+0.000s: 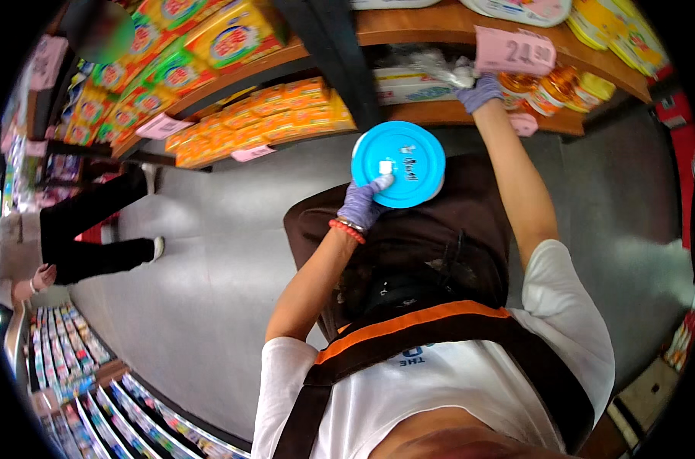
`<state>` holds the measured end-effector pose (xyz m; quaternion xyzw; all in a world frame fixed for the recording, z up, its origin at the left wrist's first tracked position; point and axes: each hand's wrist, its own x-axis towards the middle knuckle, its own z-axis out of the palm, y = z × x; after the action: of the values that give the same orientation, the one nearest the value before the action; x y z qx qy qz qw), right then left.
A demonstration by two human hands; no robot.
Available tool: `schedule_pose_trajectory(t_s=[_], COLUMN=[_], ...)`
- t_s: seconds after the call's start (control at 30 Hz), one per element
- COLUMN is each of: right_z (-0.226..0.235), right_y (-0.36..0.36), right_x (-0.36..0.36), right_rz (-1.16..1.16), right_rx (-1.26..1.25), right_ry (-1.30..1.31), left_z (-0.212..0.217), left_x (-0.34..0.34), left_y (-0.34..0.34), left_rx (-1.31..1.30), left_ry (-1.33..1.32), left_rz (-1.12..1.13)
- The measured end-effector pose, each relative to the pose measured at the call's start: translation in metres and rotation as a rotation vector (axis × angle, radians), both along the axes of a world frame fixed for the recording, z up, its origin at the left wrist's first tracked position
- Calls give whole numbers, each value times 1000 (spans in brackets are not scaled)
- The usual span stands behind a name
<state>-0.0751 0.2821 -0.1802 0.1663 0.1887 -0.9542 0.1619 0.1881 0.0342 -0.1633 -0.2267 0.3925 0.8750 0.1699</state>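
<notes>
A round tub with a bright blue lid (418, 157) is held in front of my knees. My left hand (360, 203), in a purple-grey knit glove with white fingertips, is closed on its near left edge, the thumb on the lid. A small white patch and dark handwriting mark the lid. At the lower shelf on the right, my right hand (480, 93), gloved alike, pinches crumpled clear plastic (430, 67). A pink price tag (515, 52) hangs just above that hand and hides part of the space behind it. Orange-capped bottles (550, 90) stand right beside it.
Orange and green packs of goods (232, 38) fill the upper left shelf, with rows of orange boxes (263, 115) beneath. A dark post (328, 53) divides the shelving. To the left, a person in black trousers (95, 206) stands in the aisle, near racks of small packages (64, 344).
</notes>
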Motion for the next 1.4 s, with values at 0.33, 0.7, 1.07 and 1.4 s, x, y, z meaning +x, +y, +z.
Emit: schedule_pose_trajectory(t_s=[0.33, 0.7, 1.07, 1.4], right_z=[6, 44, -2, 4], right_y=[-12, -20, -31, -29], right_x=[58, 30, -86, -84], right_rz=[-174, 472, -226, 120], right_rx=[368, 2267, 2344, 2475], right_ry=[-131, 599, 757, 781], left_z=[-15, -6, -7, -31], left_x=[-4, -2, 0, -21], left_y=[3, 3, 1, -5], left_rx=[27, 0, 41, -322], left_ry=[-48, -18, -95, 199], left_rz=[-14, -51, 15, -108])
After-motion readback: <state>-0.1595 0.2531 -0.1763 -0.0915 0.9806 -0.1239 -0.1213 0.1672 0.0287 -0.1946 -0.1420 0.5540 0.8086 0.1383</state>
